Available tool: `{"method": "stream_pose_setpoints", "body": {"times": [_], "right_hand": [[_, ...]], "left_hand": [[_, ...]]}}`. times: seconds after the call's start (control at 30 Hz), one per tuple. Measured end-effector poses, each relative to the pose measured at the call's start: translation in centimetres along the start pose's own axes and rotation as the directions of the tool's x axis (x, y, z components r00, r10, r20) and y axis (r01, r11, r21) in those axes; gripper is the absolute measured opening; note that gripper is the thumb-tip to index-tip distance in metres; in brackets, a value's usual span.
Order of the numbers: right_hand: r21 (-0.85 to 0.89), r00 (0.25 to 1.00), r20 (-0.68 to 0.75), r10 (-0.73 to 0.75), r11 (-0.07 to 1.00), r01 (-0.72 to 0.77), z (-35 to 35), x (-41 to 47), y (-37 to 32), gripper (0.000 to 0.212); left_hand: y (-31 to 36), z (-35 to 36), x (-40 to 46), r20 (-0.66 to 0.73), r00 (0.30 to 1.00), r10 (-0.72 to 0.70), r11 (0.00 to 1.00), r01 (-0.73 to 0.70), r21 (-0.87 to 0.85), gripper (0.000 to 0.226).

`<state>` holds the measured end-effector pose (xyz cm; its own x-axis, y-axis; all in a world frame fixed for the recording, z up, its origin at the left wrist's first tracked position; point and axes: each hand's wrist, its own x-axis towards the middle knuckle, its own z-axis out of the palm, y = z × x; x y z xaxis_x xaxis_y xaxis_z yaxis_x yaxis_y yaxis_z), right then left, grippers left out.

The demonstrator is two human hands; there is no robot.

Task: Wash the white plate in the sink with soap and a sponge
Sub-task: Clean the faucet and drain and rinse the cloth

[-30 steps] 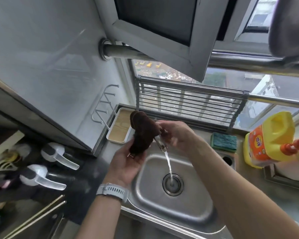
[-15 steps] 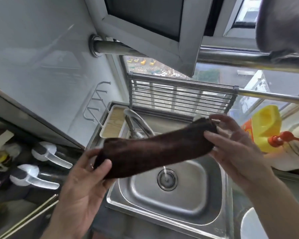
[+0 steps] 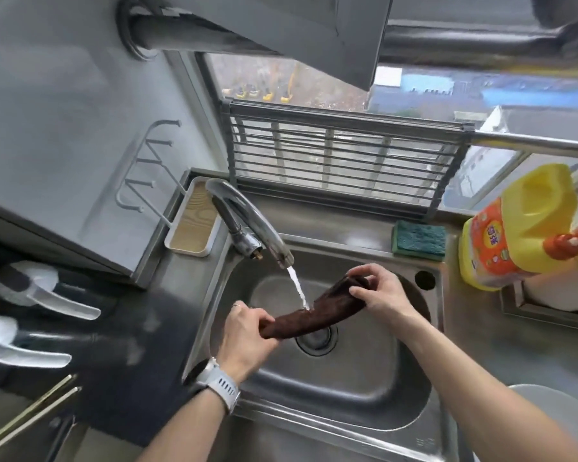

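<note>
A dark brown cloth [image 3: 309, 316] is stretched over the steel sink [image 3: 331, 411], under the water running from the faucet [image 3: 257, 230]. My left hand [image 3: 247, 338] grips its lower left end. My right hand [image 3: 379, 291] grips its upper right end. A green sponge [image 3: 418, 240] lies on the sink's back ledge. A yellow soap bottle [image 3: 511, 235] with a red pump stands at the right. A white plate's rim [image 3: 561, 415] shows at the lower right corner.
A white tray [image 3: 194, 225] with a wooden bottom sits left of the faucet. A metal rack [image 3: 341, 155] leans against the window behind the sink. White-handled utensils [image 3: 37, 291] and chopsticks [image 3: 30, 418] lie on the dark counter at the left.
Both hands have lowered the stretched cloth from above the sink into the basin, under the water stream. The view has tilted down and closer.
</note>
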<state>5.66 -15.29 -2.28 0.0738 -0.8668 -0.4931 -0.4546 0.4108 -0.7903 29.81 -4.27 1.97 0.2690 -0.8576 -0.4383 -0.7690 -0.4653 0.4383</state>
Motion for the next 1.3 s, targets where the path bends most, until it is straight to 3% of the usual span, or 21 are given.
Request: {"method": "stream_pose_setpoints", "body": {"times": [0.1, 0.2, 0.27, 0.33, 0.43, 0.53, 0.63, 0.67, 0.73, 0.8, 0.87, 0.93, 1.03, 1.13, 1.2, 1.27, 1.3], "right_hand": [[-0.198, 0.992, 0.122, -0.034, 0.978, 0.058, 0.3, 0.2, -0.1, 0.051], [-0.421, 0.927, 0.345, -0.149, 0.858, 0.294, 1.2, -0.5, -0.3, 0.086], [-0.402, 0.833, 0.497, -0.244, 0.786, 0.47, 2.7, -0.9, -0.3, 0.092], [-0.295, 0.776, 0.573, -0.264, 0.817, 0.496, 4.2, -1.2, -0.3, 0.082], [-0.208, 0.822, 0.541, -0.176, 0.92, 0.334, 5.2, -1.1, -0.2, 0.057], [-0.086, 0.899, 0.425, -0.104, 0.984, 0.154, 5.4, -1.5, -0.1, 0.022], [0.124, 0.933, 0.351, -0.083, 0.991, 0.041, 5.9, -2.3, -0.1, 0.024], [0.222, 0.943, 0.323, -0.077, 0.975, 0.004, 6.3, -2.6, -0.3, 0.022], [0.482, 0.962, 0.27, -0.034, 0.87, -0.104, 6.9, -3.1, -0.7, 0.02], [0.697, 0.943, 0.327, 0.053, 0.661, -0.279, 7.4, -3.2, -1.4, 0.017], [0.764, 0.885, 0.445, 0.138, 0.456, -0.456, 8.0, -3.2, -2.1, 0.038], [0.775, 0.862, 0.467, 0.199, 0.377, -0.507, 8.3, -3.0, -2.4, 0.044], [0.712, 0.859, 0.462, 0.22, 0.486, -0.508, 7.7, -2.5, -2.7, 0.015], [0.613, 0.814, 0.569, 0.115, 0.601, -0.513, 6.0, -1.2, -2.1, 0.024], [0.486, 0.69, 0.722, 0.056, 0.668, -0.563, 4.2, -0.3, -1.8, 0.037], [0.303, 0.509, 0.86, 0.033, 0.77, -0.562, 3.0, 0.4, -1.1, 0.044], [0.227, 0.457, 0.888, 0.055, 0.812, -0.537, 3.0, 0.7, -1.1, 0.042]], "left_hand": [[0.9, 1.2, 1.2, -0.003, 0.996, 0.092, 0.996, -0.092, -0.022, 0.024], [2.4, 1.9, 1.9, -0.013, 0.967, 0.255, 0.958, -0.254, -0.133, 0.028], [3.3, 2.1, 1.9, 0.028, 0.941, 0.336, 0.921, -0.323, -0.217, 0.026], [3.5, 1.9, 1.7, 0.049, 0.929, 0.367, 0.903, -0.343, -0.261, 0.024], [1.8, 1.2, 1.0, 0.019, 0.948, 0.317, 0.917, -0.301, -0.263, 0.017], [-0.2, 0.5, 0.5, 0.029, 0.978, 0.206, 0.973, -0.202, -0.109, 0.008], [-0.1, 0.8, 0.4, 0.156, 0.983, 0.096, 0.99, -0.111, 0.087, 0.003], [0.2, 1.1, 0.4, 0.214, 0.974, 0.079, 0.985, -0.108, 0.131, 0.014], [0.7, 2.4, 0.9, 0.324, 0.943, 0.079, 0.993, -0.103, 0.057, 0.042], [1.8, 3.7, 1.1, 0.365, 0.924, 0.113, 0.97, -0.023, -0.243, 0.07], [2.7, 5.0, 1.5, 0.26, 0.955, 0.14, 0.881, 0.0, -0.472, 0.09], [3.1, 6.0, 2.3, 0.161, 0.983, 0.094, 0.83, 0.012, -0.558, 0.081], [2.6, 6.4, 3.3, 0.08, 0.996, 0.044, 0.842, 0.006, -0.539, 0.04], [1.8, 6.1, 3.5, -0.107, 0.974, 0.198, 0.937, -0.22, -0.27, 0.02], [1.2, 5.7, 3.7, -0.199, 0.907, 0.37, 0.92, -0.388, -0.056, 0.02], [0.8, 5.2, 4.2, -0.195, 0.831, 0.521, 0.853, -0.511, 0.104, 0.027], [0.7, 5.0, 4.5, -0.165, 0.792, 0.588, 0.808, -0.567, 0.158, 0.026]]}}
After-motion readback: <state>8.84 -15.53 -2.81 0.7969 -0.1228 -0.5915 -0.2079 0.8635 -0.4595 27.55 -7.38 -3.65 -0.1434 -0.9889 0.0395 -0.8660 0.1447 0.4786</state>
